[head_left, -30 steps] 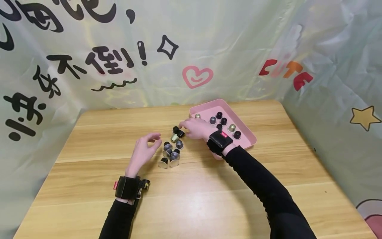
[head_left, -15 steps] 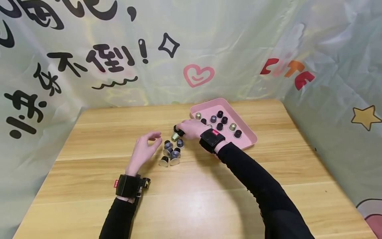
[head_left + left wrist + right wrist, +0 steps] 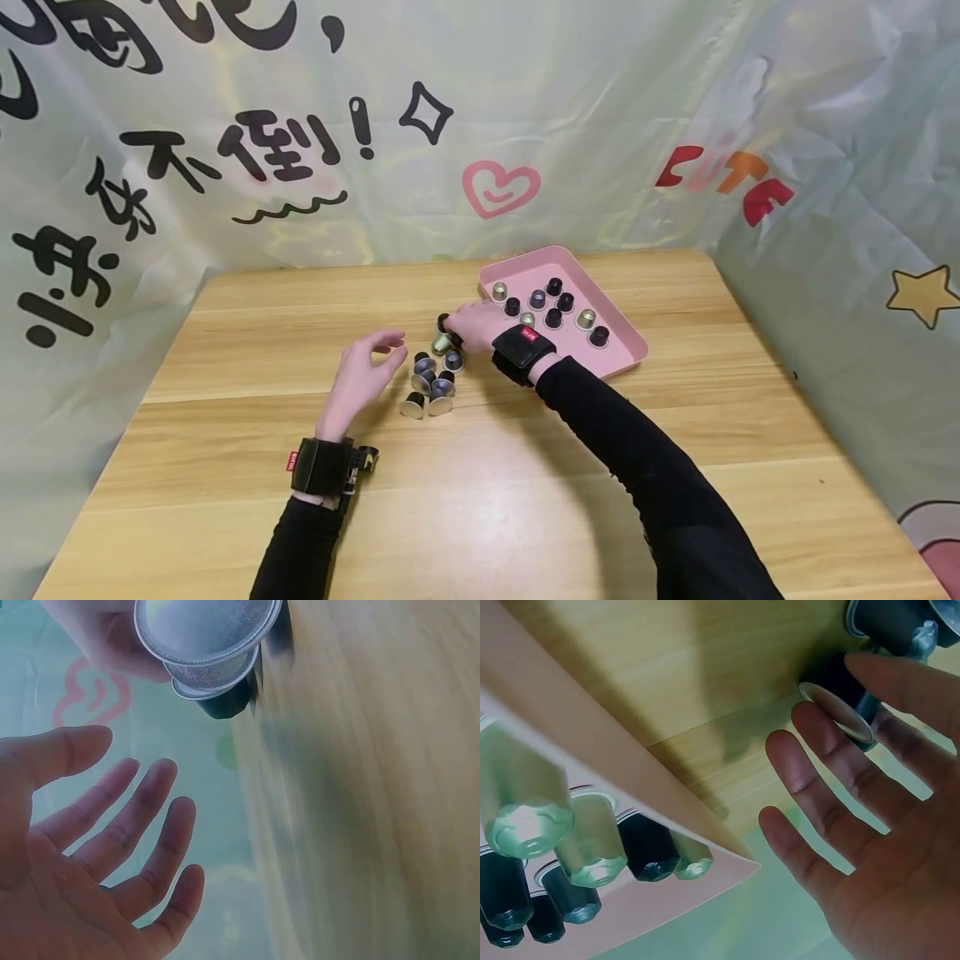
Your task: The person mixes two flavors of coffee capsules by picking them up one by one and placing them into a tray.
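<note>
My right hand pinches a black coffee capsule between thumb and fingers, its pale lid tilted toward the fingertips in the right wrist view. Beside it, a light green-gold capsule lies tipped on the table, with another black capsule just behind. Left of the loose group, my left hand hangs with relaxed, spread fingers and holds nothing. Grey-blue capsules and a black one with its lid facing forward make up the nearer part of the group.
A pink tray stands behind and right of the loose capsules, holding several upright black, grey and gold capsules. The wooden table meets a printed cloth backdrop at the back and right.
My right hand has moved slightly left and down from the tray's edge onto the black capsule, now between its fingers. More capsules in the tray show. The left hand has stayed in place.
</note>
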